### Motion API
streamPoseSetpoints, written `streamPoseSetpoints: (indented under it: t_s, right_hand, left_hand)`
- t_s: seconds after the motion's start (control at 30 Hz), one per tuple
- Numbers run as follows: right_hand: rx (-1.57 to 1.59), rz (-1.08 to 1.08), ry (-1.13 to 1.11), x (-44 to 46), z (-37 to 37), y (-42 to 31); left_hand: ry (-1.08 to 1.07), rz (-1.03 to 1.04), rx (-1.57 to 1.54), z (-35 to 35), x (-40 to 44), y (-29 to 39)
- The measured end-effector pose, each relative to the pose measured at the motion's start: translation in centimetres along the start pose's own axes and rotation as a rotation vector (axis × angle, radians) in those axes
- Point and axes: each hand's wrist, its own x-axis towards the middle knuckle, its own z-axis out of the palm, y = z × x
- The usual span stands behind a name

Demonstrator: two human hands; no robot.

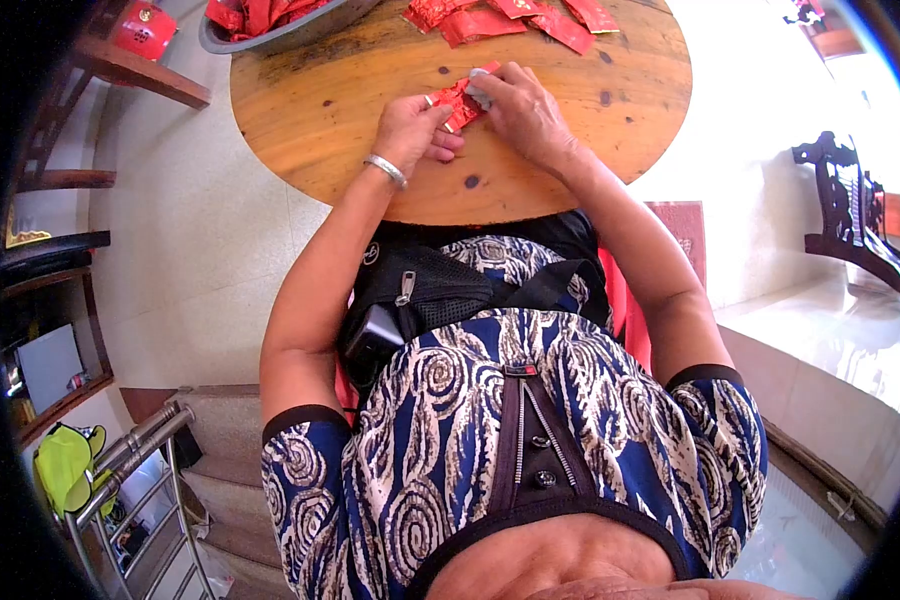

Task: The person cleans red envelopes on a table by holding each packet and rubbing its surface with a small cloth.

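Note:
Over the round wooden table (350,110), both hands meet at a small shiny red packet (458,103). My left hand (410,130), with a silver bangle on its wrist, pinches the packet's near left part between thumb and fingers. The fingers of my right hand (526,112) are closed at the packet's far right end. A small greyish-white piece (480,90) shows at my right fingertips; I cannot make out what it is. Several more red packets (485,28) lie at the table's far side, beyond my hands.
A grey basin (280,40) with red packets stands at the table's far left. A red round container (145,30) and wooden furniture (140,70) are at the left. Metal railing (135,460) and steps (225,430) lie lower left; a carved dark chair (850,215) stands right.

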Motion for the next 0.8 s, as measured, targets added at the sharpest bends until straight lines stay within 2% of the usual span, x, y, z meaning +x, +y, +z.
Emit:
streamPoseSetpoints:
  t_s: [0.33, 0.53, 0.6, 0.67, 0.77, 0.8]
  right_hand:
    - [-0.09, 0.176, 0.025, 0.1, -1.9, 3.6]
    - [0.124, 0.175, 0.113, 0.5, -1.9, 1.9]
    - [0.149, 0.055, 0.125, 0.8, -1.2, 0.4]
    - [0.193, 0.036, 0.085, 0.9, -0.5, -1.3]
    - [0.049, -0.235, -0.007, 0.8, 0.7, -2.4]
    - [0.05, -0.236, -0.007, 0.9, 0.7, -2.4]
  left_hand:
    - [-0.008, -0.001, -0.011, -0.1, 0.1, 0.0]
    - [-0.012, -0.026, -0.019, -0.2, 0.2, 0.1]
    - [-0.009, -0.036, -0.014, -0.2, 0.1, 0.2]
    - [-0.04, -0.029, -0.027, -0.2, 0.1, 0.1]
    - [-0.012, -0.033, -0.002, 0.1, -0.2, 0.5]
    - [-0.011, -0.033, -0.002, 0.0, -0.1, 0.3]
